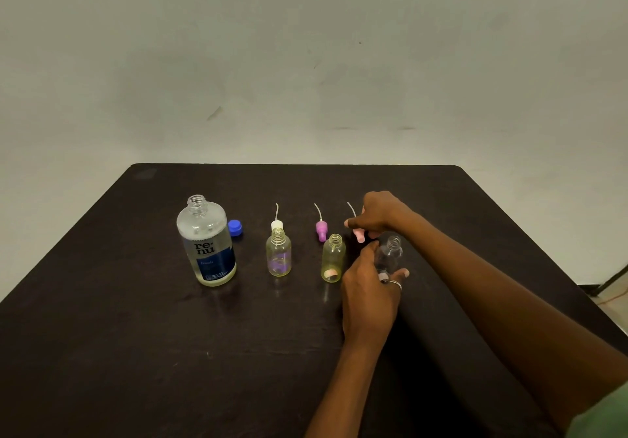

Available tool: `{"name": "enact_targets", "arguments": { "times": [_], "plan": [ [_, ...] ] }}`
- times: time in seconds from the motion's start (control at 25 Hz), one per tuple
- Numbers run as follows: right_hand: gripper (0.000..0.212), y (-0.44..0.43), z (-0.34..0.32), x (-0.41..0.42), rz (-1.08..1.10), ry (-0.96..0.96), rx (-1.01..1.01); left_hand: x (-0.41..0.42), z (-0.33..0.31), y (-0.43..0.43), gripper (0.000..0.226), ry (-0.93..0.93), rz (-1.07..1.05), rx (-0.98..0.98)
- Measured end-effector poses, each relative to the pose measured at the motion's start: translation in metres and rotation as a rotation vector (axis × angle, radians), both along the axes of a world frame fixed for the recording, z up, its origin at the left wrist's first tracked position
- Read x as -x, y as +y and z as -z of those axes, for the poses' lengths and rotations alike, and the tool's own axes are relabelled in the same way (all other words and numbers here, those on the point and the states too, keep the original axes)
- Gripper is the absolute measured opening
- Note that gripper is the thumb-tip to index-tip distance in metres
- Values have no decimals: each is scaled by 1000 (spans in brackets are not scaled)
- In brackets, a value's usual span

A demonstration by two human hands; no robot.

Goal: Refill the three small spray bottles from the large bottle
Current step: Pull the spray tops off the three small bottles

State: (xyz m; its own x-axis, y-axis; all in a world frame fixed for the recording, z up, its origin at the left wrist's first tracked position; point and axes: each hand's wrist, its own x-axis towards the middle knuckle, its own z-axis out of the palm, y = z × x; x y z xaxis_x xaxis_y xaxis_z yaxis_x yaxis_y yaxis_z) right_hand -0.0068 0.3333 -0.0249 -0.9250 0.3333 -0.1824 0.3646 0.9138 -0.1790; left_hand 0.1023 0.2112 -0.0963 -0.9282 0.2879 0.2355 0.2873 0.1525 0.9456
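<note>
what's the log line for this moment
left hand: holds clear bottle | right hand: pinches pink sprayer | large bottle: uncapped

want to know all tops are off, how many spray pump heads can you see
3: a white pump head behind the left small bottle, a purple pump head behind the middle small bottle, a pink pump head held by the right hand. None looks hidden.

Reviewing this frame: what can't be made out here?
Head view only.
Base of the clear small bottle: behind the left hand; fill level unreadable.
Part of the pink spray head: under the right hand.
Fine print on the large bottle: too small.
</note>
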Motion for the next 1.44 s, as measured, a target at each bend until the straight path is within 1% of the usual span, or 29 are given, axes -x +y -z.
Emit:
{"name": "enact_targets", "arguments": {
  "times": [0.16,0.4,0.56,0.72,0.96,1.16,1.44],
  "plan": [
    [43,2,0,-1,0,5,32,-1,-1,-1,53,-4,13,-13],
    [43,2,2,-3,-8,12,26,0,1,0,55,13,9,-14],
    [37,2,4,-3,-31,30,-24,0,1,0,57,7,2,-14],
    [33,5,6,-3,-32,43,-25,0,2,0,55,18,2,-16],
    [45,3,5,-4,-25,62,-23,2,5,2,55,23,6,-9],
    [50,1,3,-5,-14,55,-26,2,5,2,58,23,-5,-12],
    [58,0,-9,-13,19,62,2,0,4,0,55,-2,-10,-2]
  ]
}}
